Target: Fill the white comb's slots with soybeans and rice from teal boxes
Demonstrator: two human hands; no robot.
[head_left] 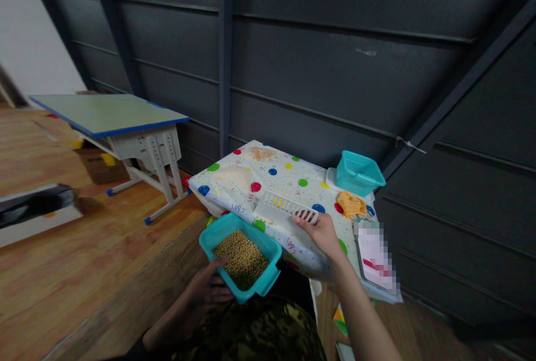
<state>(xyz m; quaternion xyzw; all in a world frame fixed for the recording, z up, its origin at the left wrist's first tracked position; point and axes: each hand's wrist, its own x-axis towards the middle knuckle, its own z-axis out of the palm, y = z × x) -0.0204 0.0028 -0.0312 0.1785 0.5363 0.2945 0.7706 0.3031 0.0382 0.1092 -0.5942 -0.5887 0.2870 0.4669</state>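
My left hand (211,285) is closed on the near left side of a turquoise plastic container (268,246), which is tilted at the table's front edge above my lap. Dried yellow-tan beans, probably soybeans (240,255), cover its bottom. My right hand (321,232) pinches the right end of a long white slotted plastic strip (280,213), its thumb on top. The strip's lower edge is at the tabletop, just beyond the container. A pale powdery or grainy heap (234,177) and a spread of light brown grains (262,153) lie farther back on the cloth.
A dotted tablecloth (288,174) covers the low table. On its right are a second turquoise container (360,174), an orange cloth (350,204) and a partly blurred flat device (374,255). A green-topped desk (113,115) stands left; a dark panelled wall (314,70) rises behind.
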